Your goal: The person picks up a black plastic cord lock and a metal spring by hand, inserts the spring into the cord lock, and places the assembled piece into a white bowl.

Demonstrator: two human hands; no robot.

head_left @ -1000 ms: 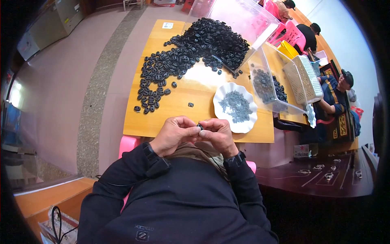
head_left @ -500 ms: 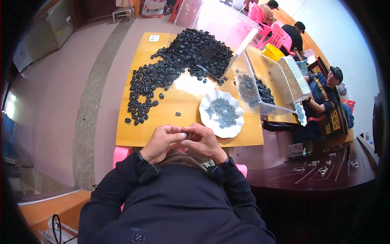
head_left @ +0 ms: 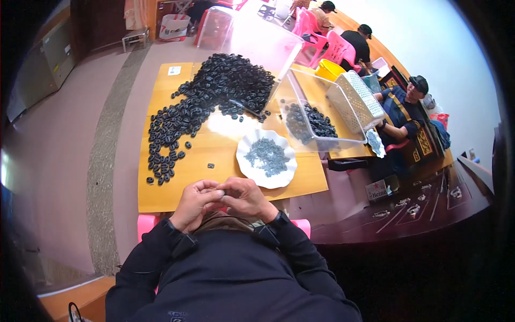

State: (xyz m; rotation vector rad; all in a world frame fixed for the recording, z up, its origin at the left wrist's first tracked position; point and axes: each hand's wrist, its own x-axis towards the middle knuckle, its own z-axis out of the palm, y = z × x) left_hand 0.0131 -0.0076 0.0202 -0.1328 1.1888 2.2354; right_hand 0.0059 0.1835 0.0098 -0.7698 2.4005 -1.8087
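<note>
From the head view, my left hand [head_left: 194, 201] and right hand [head_left: 244, 197] meet fingertip to fingertip at the near edge of the worktop [head_left: 177, 185], pinched together on something too small to make out, probably one of the black oval parts [head_left: 214, 94] heaped beyond. The white scalloped dish [head_left: 266, 159] of grey pieces sits just ahead of my right hand. I judge steady thumbs and a squarely held piece matter most here.

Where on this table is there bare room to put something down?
Bare wood lies along the near edge, between the hands and the white plate, around one stray black piece. The far half is crowded with black pieces and clear bins.
</note>
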